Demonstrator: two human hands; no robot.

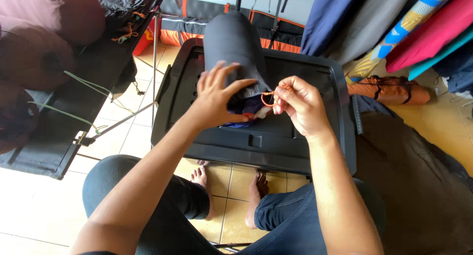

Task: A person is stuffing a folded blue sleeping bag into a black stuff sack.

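1. Nearest the camera: two forearms reaching forward over knees in dark blue jeans, bare feet [229,186] on the pale tiled floor [29,206] below
2. Left hand [215,95]: fingers spread, palm pressed on the near end of a dark grey rolled fabric bag [231,43], thumb hooked round its right side
3. Right hand [299,103]: fingers curled in, thumb and forefinger pinching a thin orange drawstring [268,98] at the bag's mouth
4. Drawstring forms a small loop between the two hands; a small white bit sits just below it, cannot tell what it is
5. Bag lies lengthwise on a black plastic tray-like tabletop [295,142] with a raised rim, far end pointing away from the person, near end gathered under the hands; some blue fabric shows at the mouth
6. Tabletop sits straight in front of the knees, a small square catch at the middle of its near edge
7. Left of it: a thin metal stand leg [154,53] and a flat black panel [64,132] with light green cords lying across it
8. Behind the tabletop: a black and orange bag [266,31] against the wall
9. Right side: a stack of folded fabrics [394,23] in navy, grey, pink, teal and a printed pattern; an orange rolled bag [389,90] with black straps lies on the floor just beside them
10. Dark brown cloth [414,176] covers the floor right of the right forearm
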